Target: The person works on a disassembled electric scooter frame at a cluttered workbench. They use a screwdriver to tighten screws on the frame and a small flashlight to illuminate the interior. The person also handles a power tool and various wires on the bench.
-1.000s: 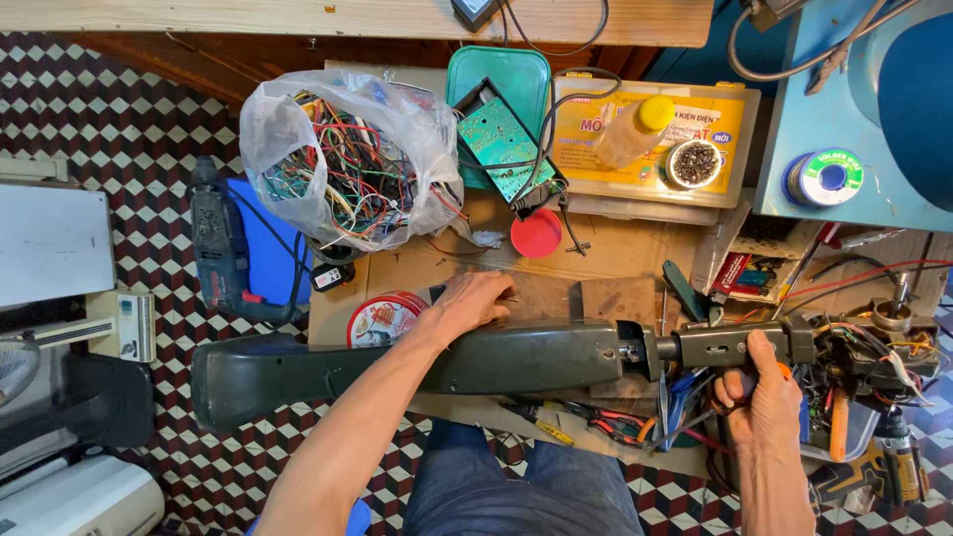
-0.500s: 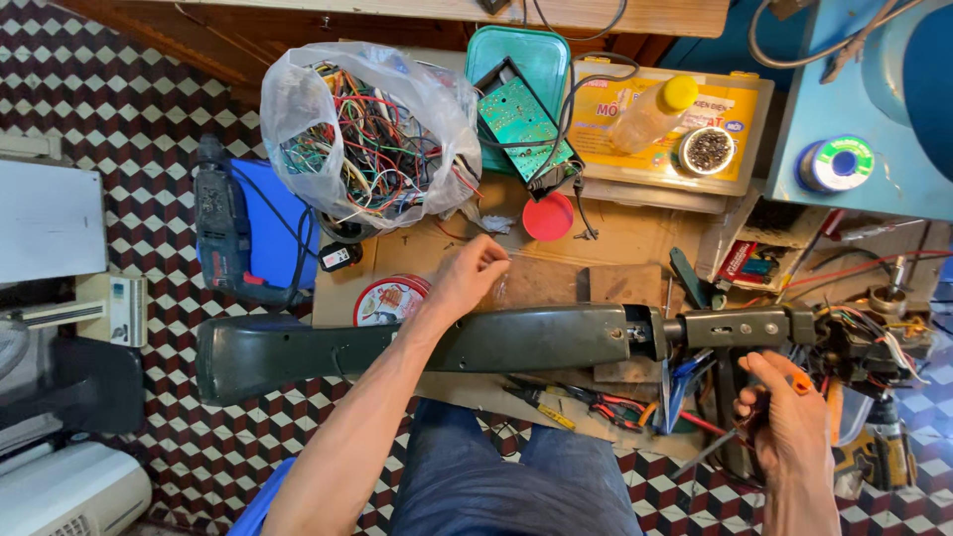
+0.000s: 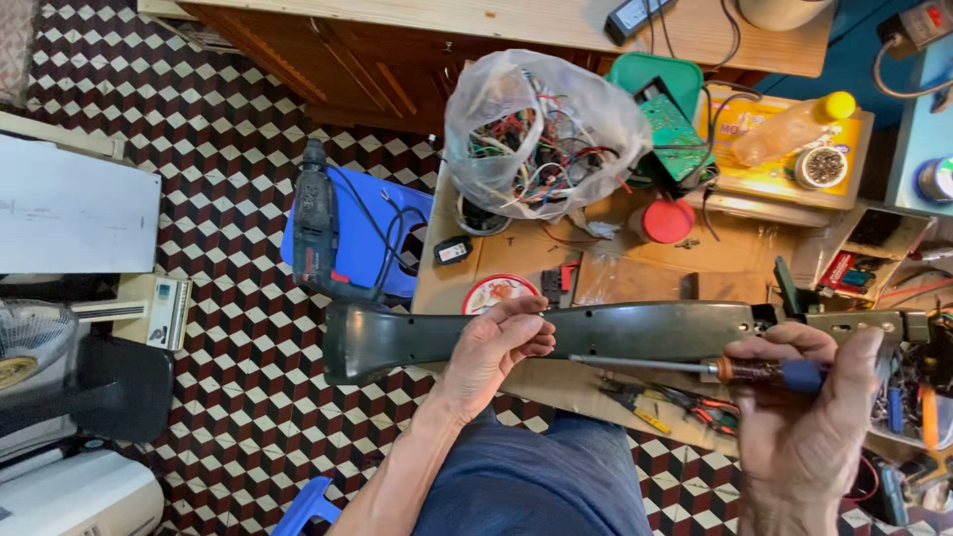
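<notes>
A long dark green plastic housing (image 3: 635, 330) lies across my lap and the low wooden table (image 3: 735, 260), its wide end at the left. My left hand (image 3: 499, 342) rests on its middle, fingers curled over the upper edge. My right hand (image 3: 806, 407) holds a screwdriver (image 3: 764, 371) with a brown and blue handle. The metal shaft points left along the housing's lower edge. A grey metal bracket (image 3: 864, 325) sticks out of the housing's right end.
On the table are a clear bag of tangled wires (image 3: 541, 134), a red lid (image 3: 667, 220), a green circuit board (image 3: 675, 124), a yellow box (image 3: 784, 164) and pliers (image 3: 685, 402). A power drill (image 3: 316, 223) lies on a blue stool (image 3: 372, 238) over the checkered floor.
The view has shifted left. My right hand left the bracket end and now holds up a screwdriver. My left hand stays on the housing.
</notes>
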